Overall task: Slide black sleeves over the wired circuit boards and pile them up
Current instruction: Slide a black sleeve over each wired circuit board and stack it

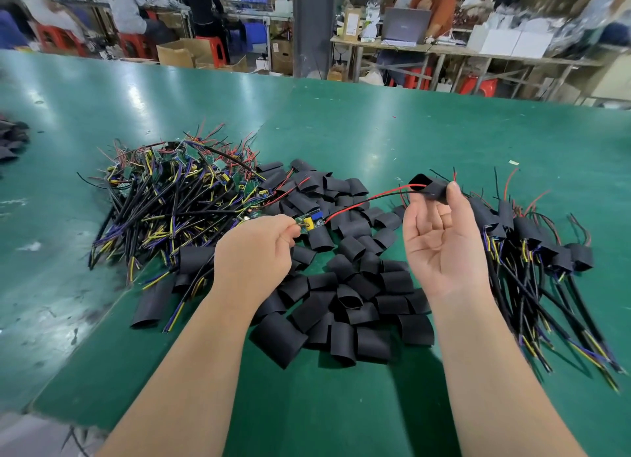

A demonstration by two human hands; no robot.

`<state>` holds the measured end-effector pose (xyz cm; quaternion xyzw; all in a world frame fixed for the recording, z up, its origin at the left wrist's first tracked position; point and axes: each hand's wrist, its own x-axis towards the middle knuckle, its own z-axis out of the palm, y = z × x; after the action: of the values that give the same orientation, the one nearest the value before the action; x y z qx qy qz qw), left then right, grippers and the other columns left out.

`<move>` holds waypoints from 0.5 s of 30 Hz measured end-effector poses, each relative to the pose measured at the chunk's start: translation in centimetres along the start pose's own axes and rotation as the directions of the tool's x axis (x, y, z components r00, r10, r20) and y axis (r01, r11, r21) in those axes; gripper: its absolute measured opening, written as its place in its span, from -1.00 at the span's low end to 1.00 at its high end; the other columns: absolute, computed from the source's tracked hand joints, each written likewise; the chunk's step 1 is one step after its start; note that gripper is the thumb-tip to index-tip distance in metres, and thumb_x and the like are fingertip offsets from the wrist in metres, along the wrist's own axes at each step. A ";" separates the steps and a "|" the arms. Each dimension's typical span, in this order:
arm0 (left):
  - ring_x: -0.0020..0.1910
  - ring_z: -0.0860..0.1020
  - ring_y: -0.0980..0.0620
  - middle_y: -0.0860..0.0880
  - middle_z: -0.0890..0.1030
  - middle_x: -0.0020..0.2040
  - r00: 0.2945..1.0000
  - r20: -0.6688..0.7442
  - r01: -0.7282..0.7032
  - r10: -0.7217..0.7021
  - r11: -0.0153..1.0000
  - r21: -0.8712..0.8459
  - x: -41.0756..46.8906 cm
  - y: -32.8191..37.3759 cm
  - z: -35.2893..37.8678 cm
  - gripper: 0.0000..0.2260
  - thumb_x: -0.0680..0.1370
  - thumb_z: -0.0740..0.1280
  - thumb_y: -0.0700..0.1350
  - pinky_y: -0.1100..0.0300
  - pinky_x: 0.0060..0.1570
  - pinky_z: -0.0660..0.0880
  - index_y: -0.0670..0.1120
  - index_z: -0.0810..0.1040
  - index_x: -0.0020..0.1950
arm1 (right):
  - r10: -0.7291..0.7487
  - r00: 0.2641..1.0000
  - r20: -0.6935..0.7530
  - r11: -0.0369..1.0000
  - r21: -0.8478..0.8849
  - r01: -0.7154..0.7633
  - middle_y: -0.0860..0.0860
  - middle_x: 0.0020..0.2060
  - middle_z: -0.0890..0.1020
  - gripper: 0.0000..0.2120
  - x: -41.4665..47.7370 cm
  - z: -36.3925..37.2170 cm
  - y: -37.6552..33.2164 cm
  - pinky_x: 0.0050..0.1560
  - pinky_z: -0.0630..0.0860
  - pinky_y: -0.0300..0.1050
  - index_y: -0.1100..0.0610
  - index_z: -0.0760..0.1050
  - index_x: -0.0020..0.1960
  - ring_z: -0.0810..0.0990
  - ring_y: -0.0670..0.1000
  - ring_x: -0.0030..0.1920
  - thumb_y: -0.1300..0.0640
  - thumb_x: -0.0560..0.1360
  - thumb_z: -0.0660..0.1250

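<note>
While left hand [252, 251] pinches board [309, 222], right hand [440, 241] pinches sleeve [431, 187] at end of wires [362, 204].

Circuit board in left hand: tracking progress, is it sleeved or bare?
Bare: components show on the board; the right hand holds the sleeve out on its wires.

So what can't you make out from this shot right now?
Head view: wires vanish into the sleeve the right hand pinches; their tips are hidden.
Head view: left hand covers the near end of the board.
Head view: dark pile cut off by the left edge.
</note>
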<state>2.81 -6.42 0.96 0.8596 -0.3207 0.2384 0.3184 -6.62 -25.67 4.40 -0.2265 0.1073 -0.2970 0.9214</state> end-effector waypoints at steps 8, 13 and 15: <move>-0.30 0.56 -0.03 0.04 0.64 -0.31 0.999 0.001 0.049 -0.049 0.999 -0.008 0.0 -0.2 -0.2 -0.76 0.54 0.18 -0.11 0.05 -0.37 0.46 -0.07 0.64 -0.16 | -0.048 0.996 -0.080 0.999 -0.022 0.047 -0.01 -0.22 0.67 -0.85 0.0 -0.2 -0.1 -0.18 0.57 -0.29 0.18 0.52 0.00 0.68 -0.03 -0.06 0.11 0.50 0.37; -0.28 0.58 -0.01 0.05 0.65 -0.29 0.998 -0.032 0.045 -0.047 0.998 -0.035 0.1 -0.1 -0.2 -0.77 0.55 0.19 -0.13 0.09 -0.34 0.48 -0.08 0.64 -0.14 | -0.056 0.976 -0.209 0.998 -0.041 0.049 0.02 -0.35 0.65 -0.89 0.0 -0.3 -0.2 -0.23 0.57 -0.28 0.20 0.52 -0.07 0.67 0.00 -0.16 0.16 0.50 0.39; -0.28 0.58 0.00 0.06 0.64 -0.29 0.998 -0.041 0.047 -0.048 0.998 -0.041 0.1 -0.1 -0.3 -0.77 0.54 0.19 -0.14 0.10 -0.35 0.47 -0.08 0.64 -0.14 | -0.034 0.978 -0.204 0.999 -0.032 0.028 0.02 -0.35 0.65 -0.89 -0.1 -0.2 -0.1 -0.25 0.57 -0.27 0.20 0.51 -0.07 0.68 0.00 -0.17 0.17 0.50 0.39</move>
<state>2.86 -6.22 1.16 0.8553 -0.2981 0.2422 0.3478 -6.80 -25.75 4.25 -0.2100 0.2021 -0.3315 0.8973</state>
